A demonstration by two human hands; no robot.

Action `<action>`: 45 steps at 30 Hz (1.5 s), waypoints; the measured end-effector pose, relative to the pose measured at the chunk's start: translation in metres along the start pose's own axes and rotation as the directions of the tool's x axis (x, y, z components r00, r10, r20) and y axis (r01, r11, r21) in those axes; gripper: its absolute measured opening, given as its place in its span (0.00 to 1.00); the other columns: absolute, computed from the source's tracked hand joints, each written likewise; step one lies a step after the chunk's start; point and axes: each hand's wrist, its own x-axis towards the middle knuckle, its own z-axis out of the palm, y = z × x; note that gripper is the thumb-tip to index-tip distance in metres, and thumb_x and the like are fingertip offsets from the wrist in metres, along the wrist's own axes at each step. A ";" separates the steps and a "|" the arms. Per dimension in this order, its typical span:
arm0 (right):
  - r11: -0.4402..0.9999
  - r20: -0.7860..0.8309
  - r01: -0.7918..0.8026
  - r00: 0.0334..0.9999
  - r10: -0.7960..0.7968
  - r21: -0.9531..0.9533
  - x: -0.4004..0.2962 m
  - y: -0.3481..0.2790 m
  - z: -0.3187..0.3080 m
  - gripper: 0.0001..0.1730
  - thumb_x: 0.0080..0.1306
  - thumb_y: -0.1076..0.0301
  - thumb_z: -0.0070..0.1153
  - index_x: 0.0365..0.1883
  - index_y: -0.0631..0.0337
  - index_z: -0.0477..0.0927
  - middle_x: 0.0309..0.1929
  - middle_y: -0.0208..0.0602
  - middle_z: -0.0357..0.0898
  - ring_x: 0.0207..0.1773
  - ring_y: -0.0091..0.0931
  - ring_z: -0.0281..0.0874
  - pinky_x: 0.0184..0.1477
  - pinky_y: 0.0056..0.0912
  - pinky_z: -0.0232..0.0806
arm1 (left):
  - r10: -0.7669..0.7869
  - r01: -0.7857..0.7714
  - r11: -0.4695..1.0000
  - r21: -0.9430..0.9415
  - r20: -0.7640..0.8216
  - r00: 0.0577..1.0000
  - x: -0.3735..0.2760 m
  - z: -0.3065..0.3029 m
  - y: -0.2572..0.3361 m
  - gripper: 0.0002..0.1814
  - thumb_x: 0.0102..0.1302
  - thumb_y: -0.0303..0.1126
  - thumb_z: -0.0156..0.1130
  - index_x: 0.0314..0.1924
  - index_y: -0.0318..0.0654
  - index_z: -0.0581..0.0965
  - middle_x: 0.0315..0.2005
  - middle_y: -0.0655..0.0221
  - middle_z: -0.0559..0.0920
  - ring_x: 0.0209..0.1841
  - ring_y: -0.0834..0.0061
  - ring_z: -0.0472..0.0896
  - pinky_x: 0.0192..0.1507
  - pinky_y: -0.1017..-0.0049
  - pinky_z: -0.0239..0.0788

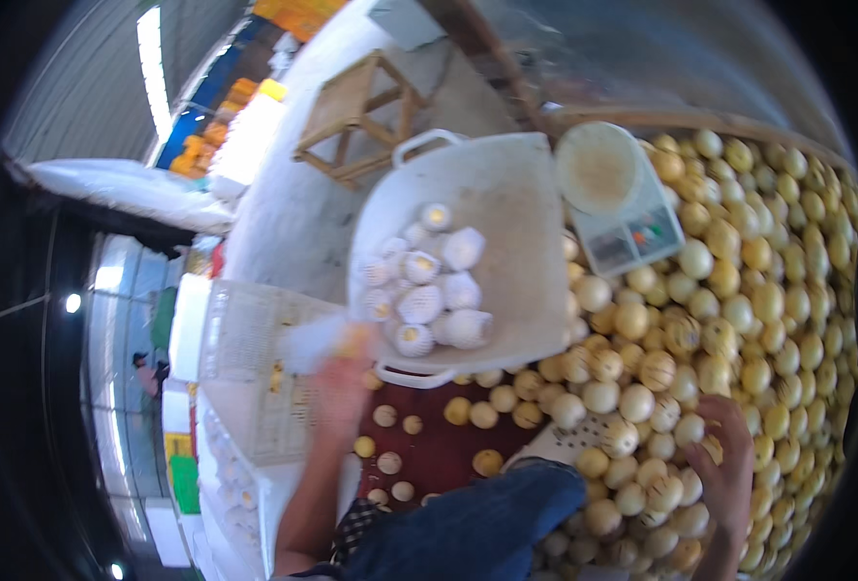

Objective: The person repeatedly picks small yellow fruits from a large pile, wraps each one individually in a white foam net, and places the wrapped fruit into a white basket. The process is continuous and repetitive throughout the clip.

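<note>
My left hand (342,385) is motion-blurred beside the near-left rim of a white plastic tub (509,254). At its fingers is a blurred white thing (313,345), which looks like a foam net sleeve; a yellow patch beside it is too smeared to tell. Inside the tub lie several round fruits in white foam nets (420,303), some with yellow tops showing. My right hand (727,457) is over the heap of pale yellow round fruits (636,403), its thumb and fingers curved around a yellow fruit (714,450). Whether it grips that fruit I cannot tell.
A scale (603,174) rests on the heap beside the tub. A wooden stool (356,116) stands beyond. Left of the tub is a printed sheet (255,370) on a white box. Loose fruits lie on a dark red surface (436,450) by my jeans-clad leg (465,519). A person (147,375) is far left.
</note>
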 end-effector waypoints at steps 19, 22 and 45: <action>0.935 -0.294 -0.143 0.955 0.044 -0.324 -0.091 0.078 -0.058 0.07 0.52 0.75 0.52 0.31 0.64 0.74 0.25 0.38 0.72 0.31 0.34 0.71 0.32 0.33 0.65 | -0.475 0.008 0.618 0.786 0.365 0.801 0.063 0.143 -0.183 0.18 0.62 0.42 0.44 0.48 0.39 0.66 0.42 0.66 0.71 0.50 0.72 0.68 0.55 0.69 0.57; 0.917 -0.288 -0.025 0.952 -0.099 -0.398 -0.044 0.070 -0.036 0.10 0.53 0.72 0.52 0.34 0.64 0.72 0.28 0.39 0.71 0.33 0.35 0.71 0.33 0.34 0.65 | -0.542 0.341 0.733 0.589 0.202 0.816 0.063 0.159 -0.235 0.14 0.62 0.35 0.43 0.46 0.37 0.67 0.36 0.67 0.72 0.36 0.77 0.70 0.35 0.79 0.63; 0.992 -0.095 -0.080 0.991 0.089 0.094 0.007 0.063 -0.021 0.20 0.47 0.81 0.48 0.42 0.63 0.70 0.46 0.38 0.71 0.49 0.28 0.67 0.53 0.28 0.58 | -0.581 0.636 0.354 0.686 -0.371 0.724 0.088 0.079 -0.252 0.17 0.62 0.43 0.44 0.45 0.39 0.68 0.42 0.66 0.74 0.46 0.73 0.70 0.43 0.73 0.63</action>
